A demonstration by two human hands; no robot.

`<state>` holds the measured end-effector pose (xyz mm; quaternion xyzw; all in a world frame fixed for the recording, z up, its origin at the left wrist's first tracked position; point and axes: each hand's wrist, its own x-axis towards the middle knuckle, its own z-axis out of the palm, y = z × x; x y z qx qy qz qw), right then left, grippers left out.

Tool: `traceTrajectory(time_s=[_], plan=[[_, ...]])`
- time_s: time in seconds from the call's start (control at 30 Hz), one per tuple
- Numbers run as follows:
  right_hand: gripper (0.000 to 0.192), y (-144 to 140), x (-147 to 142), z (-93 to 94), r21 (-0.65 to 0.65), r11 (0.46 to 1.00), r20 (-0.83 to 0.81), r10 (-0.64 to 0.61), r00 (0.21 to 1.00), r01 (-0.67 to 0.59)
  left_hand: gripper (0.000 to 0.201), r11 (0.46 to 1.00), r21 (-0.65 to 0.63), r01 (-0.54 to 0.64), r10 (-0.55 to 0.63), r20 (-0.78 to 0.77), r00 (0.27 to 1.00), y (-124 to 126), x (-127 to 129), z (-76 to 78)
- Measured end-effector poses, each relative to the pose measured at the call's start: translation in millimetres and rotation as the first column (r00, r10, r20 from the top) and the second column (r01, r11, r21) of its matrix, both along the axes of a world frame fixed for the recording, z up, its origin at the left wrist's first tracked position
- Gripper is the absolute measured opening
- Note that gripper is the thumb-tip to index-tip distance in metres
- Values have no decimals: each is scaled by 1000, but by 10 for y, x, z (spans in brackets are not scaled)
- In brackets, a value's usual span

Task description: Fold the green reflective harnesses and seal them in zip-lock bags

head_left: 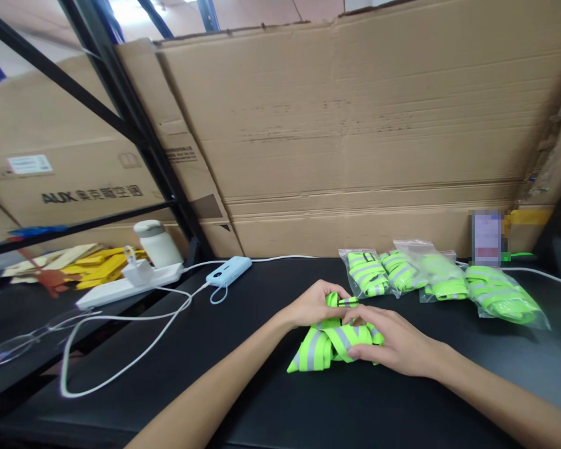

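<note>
A neon-green reflective strap with silver bands lies loosely folded on the black table in front of me. My left hand is closed on the upper part of the strap, near a small dark buckle or slider. From the right, my right hand curls over the same strap, its thumb low and its fingertips meeting the left hand at the top. Part of the strap is hidden beneath my fingers. Just beyond my hands sits a clear plastic bag with a similar green strap inside.
More bagged green straps lie in a row to the right. A light-blue power bank, a white power strip and a looping white cable are on the left, near a white bottle. Cardboard walls the back.
</note>
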<state>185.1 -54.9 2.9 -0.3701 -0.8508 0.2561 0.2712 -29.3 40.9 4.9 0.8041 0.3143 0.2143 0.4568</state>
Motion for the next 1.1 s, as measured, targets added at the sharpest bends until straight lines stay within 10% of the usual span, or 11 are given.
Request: traceTrajectory(time_s=[0.33, 0.67, 1.1], plan=[[43, -3, -78, -64, -68, 989, -207, -145, 968, 134, 46, 956, -284, 77, -59, 70, 996, -118, 85, 5], [37, 59, -3, -164, -39, 936, -226, -349, 909, 350, 46, 982, -127, 142, -132, 78, 988, -195, -9, 244], [35, 73, -21, -126, -128, 939, -307, -343, 888, 319, 43, 976, 98, 193, -194, -1, 981, -367, -35, 335]])
